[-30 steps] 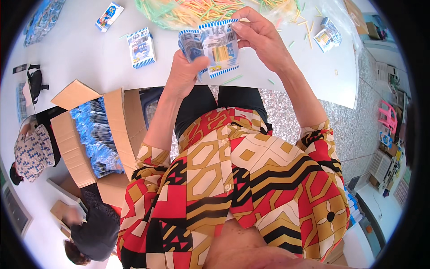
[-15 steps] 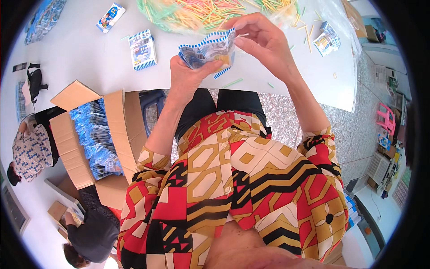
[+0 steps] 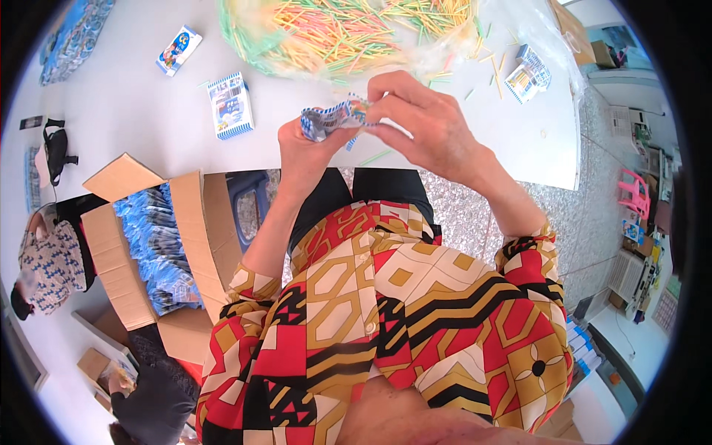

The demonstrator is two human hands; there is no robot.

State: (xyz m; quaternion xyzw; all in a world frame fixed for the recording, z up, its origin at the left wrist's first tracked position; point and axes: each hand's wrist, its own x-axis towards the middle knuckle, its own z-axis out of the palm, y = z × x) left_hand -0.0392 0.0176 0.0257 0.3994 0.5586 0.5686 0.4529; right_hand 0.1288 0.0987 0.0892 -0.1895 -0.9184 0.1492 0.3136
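My left hand (image 3: 305, 152) is closed around a small blue-and-white striped plastic packet (image 3: 324, 122), held above the front edge of the white table. The fingers of my right hand (image 3: 429, 124) are pinched at the packet's right end. The packet is crumpled and tilted, so its contents are mostly hidden. Beyond both hands lies a heap of thin pink, yellow and green sticks (image 3: 337, 33) in a clear plastic bag (image 3: 248, 44). A loose green stick (image 3: 375, 158) rests at the table edge below my hands.
A striped packet (image 3: 231, 107) and a smaller blue-and-white packet (image 3: 178, 50) lie to the left. Another packet with yellow sticks (image 3: 528, 76) lies right. An open cardboard box (image 3: 204, 222) holds many blue packets (image 3: 156, 252). Two people (image 3: 55, 263) are at the left.
The packet has come lower and nearer to me and looks more crumpled. My right hand has moved down and closed in on its right end. The view has shifted slightly.
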